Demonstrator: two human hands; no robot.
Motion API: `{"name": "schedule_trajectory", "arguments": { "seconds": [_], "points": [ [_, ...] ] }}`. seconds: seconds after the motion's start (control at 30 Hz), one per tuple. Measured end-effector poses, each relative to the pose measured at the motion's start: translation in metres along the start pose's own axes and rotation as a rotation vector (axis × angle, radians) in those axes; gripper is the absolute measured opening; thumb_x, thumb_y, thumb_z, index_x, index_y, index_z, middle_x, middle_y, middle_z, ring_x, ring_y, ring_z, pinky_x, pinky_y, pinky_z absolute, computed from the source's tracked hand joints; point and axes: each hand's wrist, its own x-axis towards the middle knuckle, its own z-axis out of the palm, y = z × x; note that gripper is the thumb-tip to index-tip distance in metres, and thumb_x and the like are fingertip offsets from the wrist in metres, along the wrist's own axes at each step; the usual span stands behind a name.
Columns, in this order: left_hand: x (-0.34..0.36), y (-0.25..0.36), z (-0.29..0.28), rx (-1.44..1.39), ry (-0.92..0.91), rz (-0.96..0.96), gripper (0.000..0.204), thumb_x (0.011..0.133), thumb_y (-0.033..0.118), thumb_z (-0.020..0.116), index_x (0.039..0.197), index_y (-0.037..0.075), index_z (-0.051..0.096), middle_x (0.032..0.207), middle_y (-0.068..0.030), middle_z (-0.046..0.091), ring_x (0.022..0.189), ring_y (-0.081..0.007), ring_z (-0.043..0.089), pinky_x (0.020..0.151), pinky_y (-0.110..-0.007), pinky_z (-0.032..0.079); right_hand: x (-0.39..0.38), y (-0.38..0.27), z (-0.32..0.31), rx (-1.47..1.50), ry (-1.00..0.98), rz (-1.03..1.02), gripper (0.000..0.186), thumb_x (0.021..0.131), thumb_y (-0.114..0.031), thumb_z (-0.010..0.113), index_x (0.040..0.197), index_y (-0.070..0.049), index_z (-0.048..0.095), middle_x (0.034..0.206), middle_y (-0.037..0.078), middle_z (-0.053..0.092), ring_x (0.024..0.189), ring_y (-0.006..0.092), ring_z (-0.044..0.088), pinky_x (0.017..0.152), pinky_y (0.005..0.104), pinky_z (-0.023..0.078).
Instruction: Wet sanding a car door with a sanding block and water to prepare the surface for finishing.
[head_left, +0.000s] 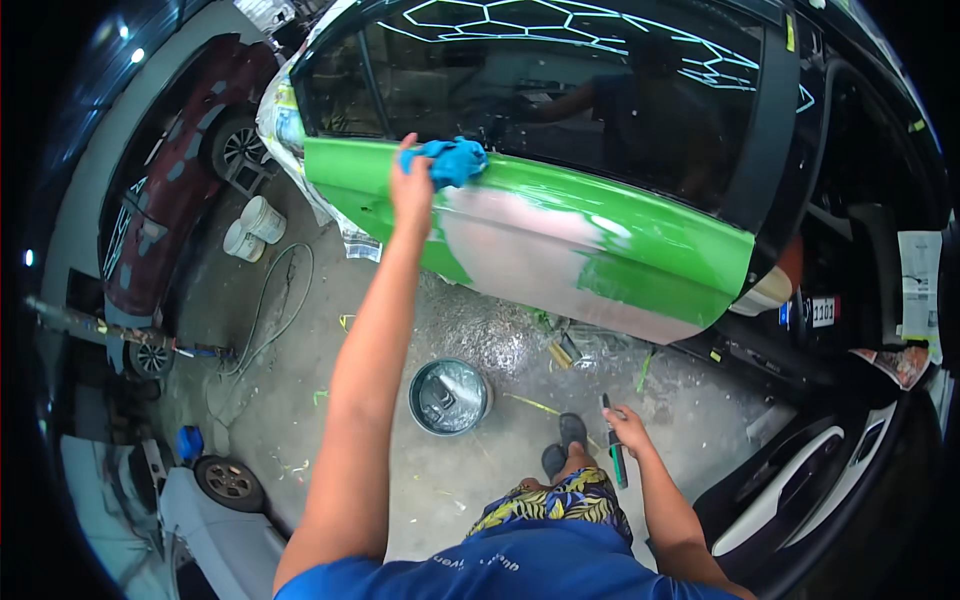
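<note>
My left hand [412, 190] is closed around a crumpled blue cloth [458, 163], pressed on the upper part of a green car door [670, 245], just below the dark window [560, 110]. A dull pinkish-white patch [520, 240] covers the middle of the door, from near the cloth down to the lower edge. Low at my right side, away from the door, my right hand [630, 430] grips a long, narrow black tool with a green part [616, 458]; its exact kind is unclear.
A dark bucket [487, 402] of cloudy water, with a dark object in it, stands on the floor ahead of my feet. Wet concrete [490, 325] lies below the door. Two white pails [262, 218] and a hose [310, 270] are left, near a patchy maroon car [180, 170]. An open car door [790, 490] is right.
</note>
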Motion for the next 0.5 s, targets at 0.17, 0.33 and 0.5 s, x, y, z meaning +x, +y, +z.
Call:
{"name": "schedule_trajectory", "arguments": {
  "seconds": [0.17,0.33,0.5],
  "points": [
    [-0.063,-0.102,0.123,0.505,0.076,0.425,0.070,0.100,0.031,0.069,0.162,0.013,0.043,0.168,-0.0303,0.032,0.159,-0.0531,0.014,0.129,-0.060,0.014,-0.031,0.054,-0.016,0.174,0.101,0.116,0.062,0.094,-0.044,0.081,0.138,-0.004,0.063,0.102,0.010,0.070,0.087,0.0194,0.065,0.072,0.0364,0.054],
    [-0.176,-0.072,0.256,0.551,-0.562,0.840,0.055,0.081,0.009,0.079,0.134,0.015,0.067,0.168,-0.0209,0.038,0.157,-0.0472,0.029,0.126,-0.066,0.022,-0.028,0.047,0.012,0.148,0.135,0.118,0.065,0.093,-0.045,0.080,0.136,-0.001,0.064,0.097,0.014,0.073,0.086,0.0209,0.071,0.074,0.0358,0.057],
    [-0.185,-0.077,0.305,0.488,-0.949,1.170,0.045,0.085,0.008,0.073,0.129,0.016,0.070,0.166,-0.0111,0.043,0.157,-0.0385,0.035,0.128,-0.063,0.025,-0.004,-0.022,0.069,0.110,0.082,-0.037,0.063,0.095,-0.045,0.079,0.137,0.000,0.064,0.100,0.013,0.073,0.088,0.0187,0.068,0.080,0.0332,0.055]
  ]
}}
